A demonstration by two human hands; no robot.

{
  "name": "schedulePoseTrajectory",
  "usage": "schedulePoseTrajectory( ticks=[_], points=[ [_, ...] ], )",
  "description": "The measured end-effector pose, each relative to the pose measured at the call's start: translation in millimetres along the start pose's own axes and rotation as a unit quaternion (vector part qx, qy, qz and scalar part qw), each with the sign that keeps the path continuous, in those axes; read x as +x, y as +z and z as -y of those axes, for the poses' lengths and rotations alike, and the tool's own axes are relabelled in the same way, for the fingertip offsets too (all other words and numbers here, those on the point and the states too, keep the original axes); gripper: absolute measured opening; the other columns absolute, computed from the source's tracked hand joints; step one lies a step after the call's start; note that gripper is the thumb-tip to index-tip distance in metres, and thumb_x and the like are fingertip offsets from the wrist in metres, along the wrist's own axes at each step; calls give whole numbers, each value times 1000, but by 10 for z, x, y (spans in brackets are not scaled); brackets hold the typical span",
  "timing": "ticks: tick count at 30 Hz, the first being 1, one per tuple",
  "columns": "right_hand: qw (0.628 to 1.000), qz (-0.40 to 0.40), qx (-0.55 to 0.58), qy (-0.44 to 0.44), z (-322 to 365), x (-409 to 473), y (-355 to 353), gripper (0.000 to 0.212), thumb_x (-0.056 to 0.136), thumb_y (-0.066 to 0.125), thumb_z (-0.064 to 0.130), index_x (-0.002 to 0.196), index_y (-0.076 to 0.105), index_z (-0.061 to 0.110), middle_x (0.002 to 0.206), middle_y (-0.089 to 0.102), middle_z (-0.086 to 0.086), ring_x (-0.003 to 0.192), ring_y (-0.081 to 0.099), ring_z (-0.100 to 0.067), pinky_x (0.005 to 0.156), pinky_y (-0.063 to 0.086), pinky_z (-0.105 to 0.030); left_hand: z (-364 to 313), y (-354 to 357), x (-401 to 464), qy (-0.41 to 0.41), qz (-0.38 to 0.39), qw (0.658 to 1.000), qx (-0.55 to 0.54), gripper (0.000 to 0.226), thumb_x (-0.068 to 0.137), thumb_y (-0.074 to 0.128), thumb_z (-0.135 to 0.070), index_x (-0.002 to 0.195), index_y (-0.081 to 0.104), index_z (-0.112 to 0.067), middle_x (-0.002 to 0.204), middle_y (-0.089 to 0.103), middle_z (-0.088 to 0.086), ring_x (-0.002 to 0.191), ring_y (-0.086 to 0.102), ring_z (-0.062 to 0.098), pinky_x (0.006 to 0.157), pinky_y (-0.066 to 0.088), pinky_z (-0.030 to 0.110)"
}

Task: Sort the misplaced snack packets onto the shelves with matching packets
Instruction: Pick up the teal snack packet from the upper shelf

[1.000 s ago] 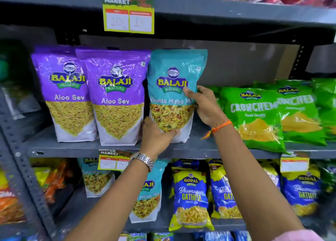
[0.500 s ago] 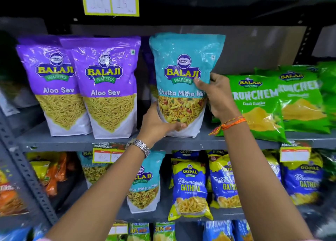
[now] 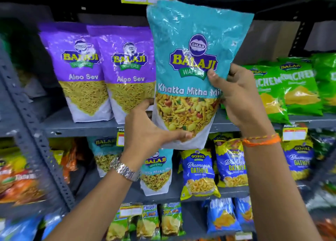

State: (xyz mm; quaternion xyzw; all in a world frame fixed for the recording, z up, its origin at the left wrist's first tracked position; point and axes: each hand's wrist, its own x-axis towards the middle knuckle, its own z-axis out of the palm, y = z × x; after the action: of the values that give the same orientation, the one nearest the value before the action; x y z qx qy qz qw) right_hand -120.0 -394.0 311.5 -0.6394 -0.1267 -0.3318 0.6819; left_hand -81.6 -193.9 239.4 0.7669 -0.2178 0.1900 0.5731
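Observation:
A teal Khatta Mitha Mix packet [image 3: 189, 59] is held upright in front of the middle shelf, clear of the shelf board. My left hand [image 3: 145, 130] grips its lower left corner, thumb across the front. My right hand [image 3: 234, 99] pinches its right edge at mid height. Two purple Aloo Sev packets [image 3: 101, 73] stand on the same shelf to the left. On the shelf below, matching teal Khatta Mitha Mix packets [image 3: 156, 171] stand, partly hidden by my left wrist.
Green Crunchem packets [image 3: 291, 88] lie on the middle shelf [image 3: 76, 128] at right. Blue-and-yellow Gopal Gathiya packets [image 3: 198, 175] fill the lower shelf's right part. A grey perforated upright [image 3: 36, 142] runs down the left. Small blue and green packets sit on the bottom shelf.
Both hands have lifted the teal packet off the middle shelf and pulled it toward the camera. It was standing beside the Aloo Sev packets a second ago.

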Motion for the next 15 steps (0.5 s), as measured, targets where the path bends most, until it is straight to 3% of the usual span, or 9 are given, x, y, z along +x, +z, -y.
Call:
schedulePoseTrajectory(
  ticks=[4, 9, 13, 15],
  points=[
    [1000, 15, 21, 6, -139, -477, 421, 18, 97, 59, 6, 112, 67, 10, 102, 78, 1, 99, 73, -18, 85, 60, -35, 209, -485, -391, -22, 9, 999, 25, 98, 26, 100, -59, 114, 66, -32, 101, 79, -15, 94, 75, 1, 82, 64, 37],
    [997, 49, 38, 53, -651, -1030, 998, 20, 92, 64, 10, 111, 68, 9, 100, 79, 2, 95, 71, -14, 87, 60, -34, 804, -1014, -893, -90, 13, 996, 24, 100, 23, 105, -44, 114, 62, -38, 101, 80, -16, 98, 75, -1, 83, 65, 38],
    [992, 63, 19, 105, -1219, -1408, 1436, 25, 88, 68, 11, 112, 67, 6, 108, 77, -7, 95, 71, -15, 86, 61, -34, 1435, -1322, -1261, -136, 1, 990, 23, 103, 29, 106, -38, 120, 60, -34, 115, 77, -12, 110, 73, 7, 91, 62, 46],
    [990, 69, -4, 121, -1510, -1628, 1623, 24, 88, 71, 10, 112, 68, 10, 107, 78, -2, 96, 72, -12, 84, 60, -33, 1763, -1441, -1420, -153, 2, 988, 28, 104, 32, 106, -32, 125, 58, -34, 120, 75, -13, 115, 71, 8, 95, 61, 45]
  ],
)
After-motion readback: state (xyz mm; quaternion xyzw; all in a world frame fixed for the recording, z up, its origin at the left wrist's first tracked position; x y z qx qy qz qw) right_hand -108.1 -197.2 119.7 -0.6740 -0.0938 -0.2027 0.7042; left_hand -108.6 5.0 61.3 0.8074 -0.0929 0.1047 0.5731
